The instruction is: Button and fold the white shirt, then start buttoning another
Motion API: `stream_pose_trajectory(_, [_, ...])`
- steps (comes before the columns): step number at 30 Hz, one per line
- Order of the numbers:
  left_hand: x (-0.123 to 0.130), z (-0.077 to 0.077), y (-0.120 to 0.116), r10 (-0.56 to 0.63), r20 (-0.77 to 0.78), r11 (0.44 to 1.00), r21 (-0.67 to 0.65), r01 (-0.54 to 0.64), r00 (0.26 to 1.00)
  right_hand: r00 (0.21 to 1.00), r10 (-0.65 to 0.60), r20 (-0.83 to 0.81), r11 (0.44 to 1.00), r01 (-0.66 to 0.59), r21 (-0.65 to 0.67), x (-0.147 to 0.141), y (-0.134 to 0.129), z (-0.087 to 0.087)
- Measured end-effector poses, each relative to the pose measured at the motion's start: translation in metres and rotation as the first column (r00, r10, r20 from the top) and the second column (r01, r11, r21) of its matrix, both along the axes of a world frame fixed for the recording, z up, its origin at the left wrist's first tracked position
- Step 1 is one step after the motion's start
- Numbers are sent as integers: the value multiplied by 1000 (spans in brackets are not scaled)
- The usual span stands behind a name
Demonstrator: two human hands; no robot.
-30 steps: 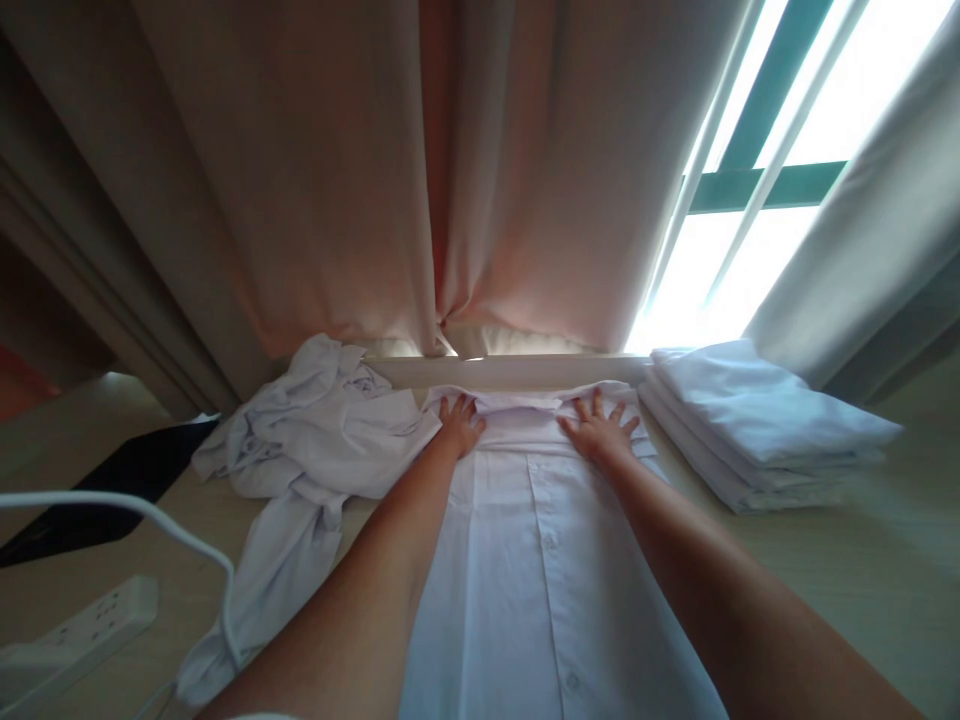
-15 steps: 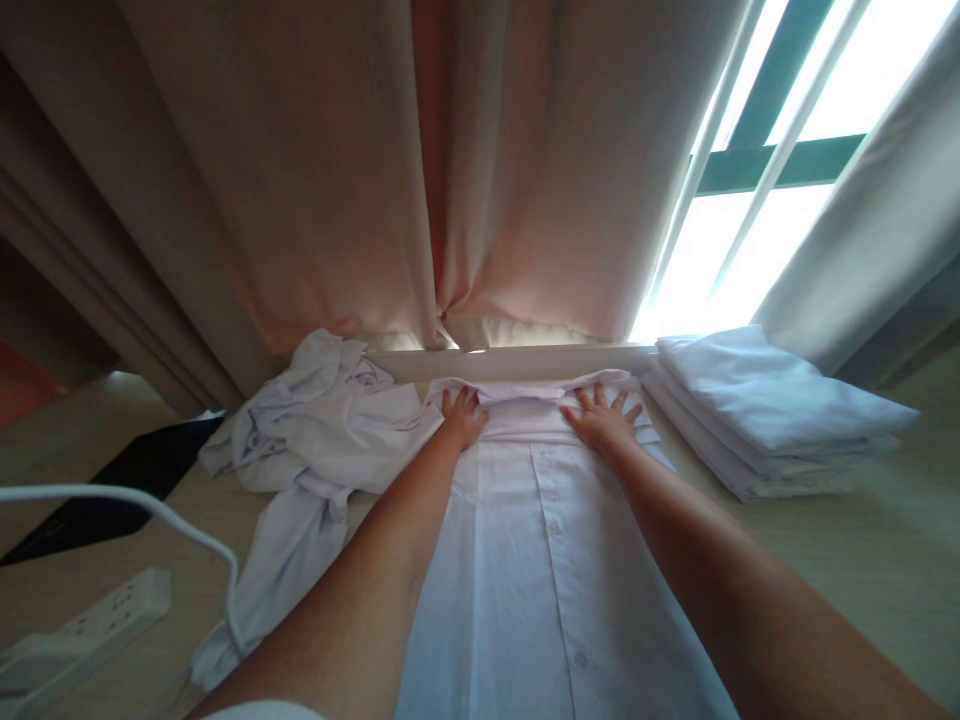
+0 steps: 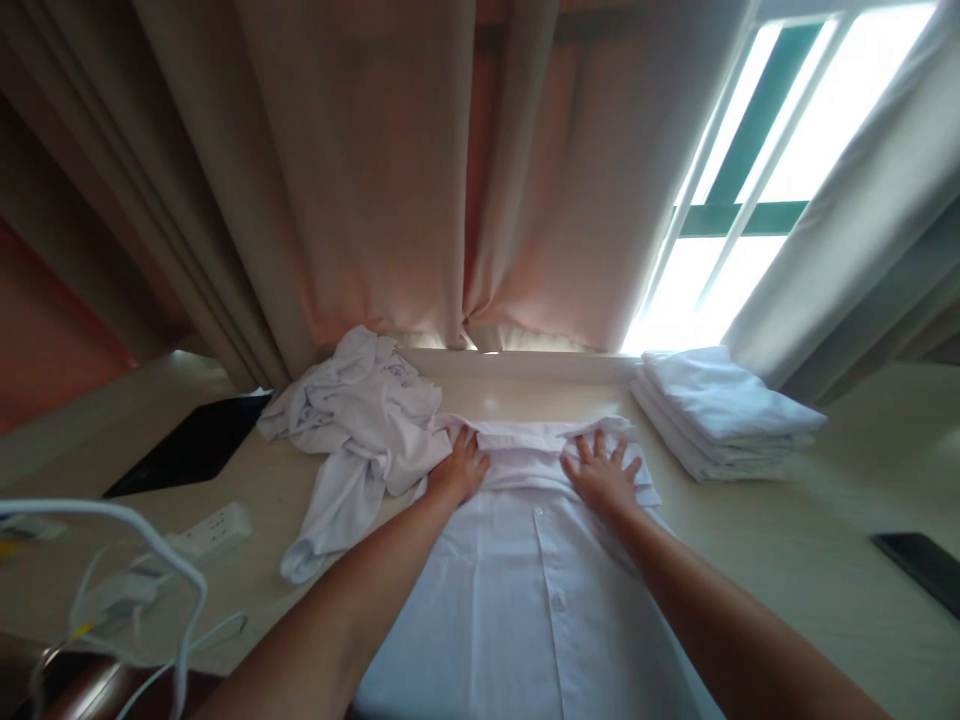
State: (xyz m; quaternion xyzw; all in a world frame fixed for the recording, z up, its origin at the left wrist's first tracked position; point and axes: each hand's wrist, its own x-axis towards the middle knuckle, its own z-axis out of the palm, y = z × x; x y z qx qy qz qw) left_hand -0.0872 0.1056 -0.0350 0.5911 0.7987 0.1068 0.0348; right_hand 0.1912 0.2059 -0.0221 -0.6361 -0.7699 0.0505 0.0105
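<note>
Your left hand [image 3: 463, 466] and right hand [image 3: 601, 474] rest on the white shirt [image 3: 514, 590] near its far end, each grip wide.

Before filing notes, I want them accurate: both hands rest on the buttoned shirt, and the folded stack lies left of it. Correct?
Not left: the head view shows the folded stack right of the buttoned shirt on which the left hand and right hand rest.

A white button-front shirt [image 3: 510, 600] lies spread on the pale table [image 3: 780, 570], its far end folded over.
</note>
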Motion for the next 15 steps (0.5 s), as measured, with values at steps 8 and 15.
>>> stream_pose_trajectory(8, [26, -3, -63, 9, -59, 1000, -27, -11, 998, 998, 33, 54, 999, -33, 5, 30, -78, -8])
stream_pose_trajectory(15, [7, 9, 4, -30, 26, 999, -32, 31, 999, 999, 43, -9, 999, -43, 34, 14, 17, -10])
